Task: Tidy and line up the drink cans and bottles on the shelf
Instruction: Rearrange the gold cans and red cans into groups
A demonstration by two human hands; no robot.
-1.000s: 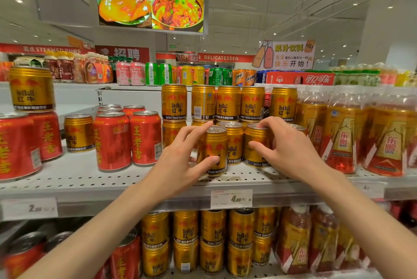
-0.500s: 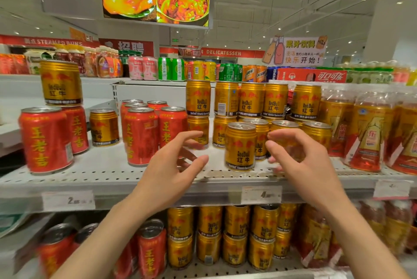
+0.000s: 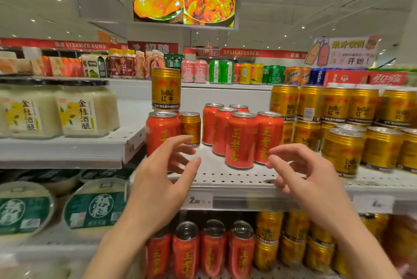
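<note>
A: Both hands up at the white shelf (image 3: pixel 225 179), holding nothing. Left hand (image 3: pixel 158 186) loosely spread, fingertips in front of the lone red can (image 3: pixel 161 132) at the shelf's left edge; touching it or not, cannot tell.

B: Right hand (image 3: pixel 309 179) loosely curled and empty too, fingertips just short of the red can cluster (image 3: pixel 241 138) mid-shelf.

A: Bare perforated strip along the shelf's front lip, between the two hands. Open gap as well between lone can and cluster.

B: Small gold can (image 3: pixel 190 128) tucked just right of the lone red can. Taller gold can (image 3: pixel 165 88) stacked upright above, on a can behind it.

A: Gold can block (image 3: pixel 338 120) packed two tiers high on the shelf's right side, front cans close to the lip.
</note>
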